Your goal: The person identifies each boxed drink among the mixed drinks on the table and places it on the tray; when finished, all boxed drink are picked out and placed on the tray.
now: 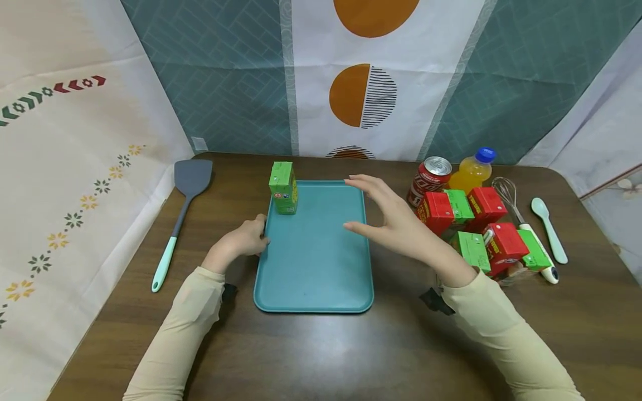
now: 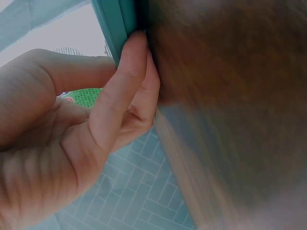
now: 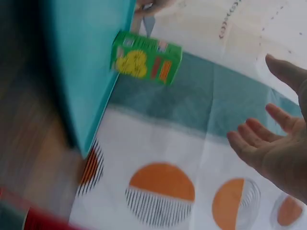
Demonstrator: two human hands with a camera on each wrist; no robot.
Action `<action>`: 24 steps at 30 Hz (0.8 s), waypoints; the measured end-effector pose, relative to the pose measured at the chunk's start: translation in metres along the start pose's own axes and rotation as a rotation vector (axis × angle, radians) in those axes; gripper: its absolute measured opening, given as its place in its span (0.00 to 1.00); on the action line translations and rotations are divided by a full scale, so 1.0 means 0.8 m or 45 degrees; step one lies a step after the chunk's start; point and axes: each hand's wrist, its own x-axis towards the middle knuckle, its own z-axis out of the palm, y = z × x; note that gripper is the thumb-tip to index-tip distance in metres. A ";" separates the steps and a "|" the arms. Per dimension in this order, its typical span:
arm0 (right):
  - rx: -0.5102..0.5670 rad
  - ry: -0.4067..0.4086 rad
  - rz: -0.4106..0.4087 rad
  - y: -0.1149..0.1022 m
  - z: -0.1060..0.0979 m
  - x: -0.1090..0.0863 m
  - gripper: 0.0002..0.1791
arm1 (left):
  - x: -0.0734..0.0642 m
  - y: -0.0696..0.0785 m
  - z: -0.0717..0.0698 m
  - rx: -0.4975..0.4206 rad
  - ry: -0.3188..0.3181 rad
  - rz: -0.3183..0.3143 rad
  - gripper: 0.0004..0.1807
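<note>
A teal rectangular tray [image 1: 316,256] lies on the brown table in the head view. On its far left corner stands a green drink carton [image 1: 285,189], which also shows in the right wrist view [image 3: 144,57]. My left hand [image 1: 241,239] is at the tray's left edge; the left wrist view has its thumb and fingers [image 2: 132,57] pinching the rim. Above the tray's right side hovers my right hand [image 1: 388,217], thumb and fingers spread with nothing between them.
Right of the tray cluster red cartons [image 1: 435,213] and green cartons [image 1: 471,249]. Behind them stand a soda can [image 1: 428,179] and an orange juice bottle [image 1: 471,170]. A whisk [image 1: 506,192] and a pale green spoon [image 1: 550,231] lie farther right, a spatula [image 1: 183,214] at left.
</note>
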 end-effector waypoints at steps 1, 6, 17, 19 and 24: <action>-0.019 0.002 -0.009 0.002 -0.005 -0.008 0.39 | 0.000 -0.001 -0.001 -0.003 0.000 0.000 0.30; -0.125 0.019 -0.019 0.018 -0.029 -0.051 0.39 | -0.001 -0.003 -0.001 -0.014 -0.002 0.000 0.29; -0.377 0.212 -0.056 0.054 -0.106 -0.152 0.45 | 0.002 -0.002 0.002 -0.016 -0.017 -0.002 0.28; -0.401 0.256 -0.020 0.060 -0.121 -0.165 0.46 | 0.002 -0.002 0.001 -0.017 -0.022 -0.018 0.28; -0.449 0.321 0.149 0.076 -0.151 -0.195 0.44 | 0.001 -0.001 -0.001 -0.009 -0.032 -0.023 0.29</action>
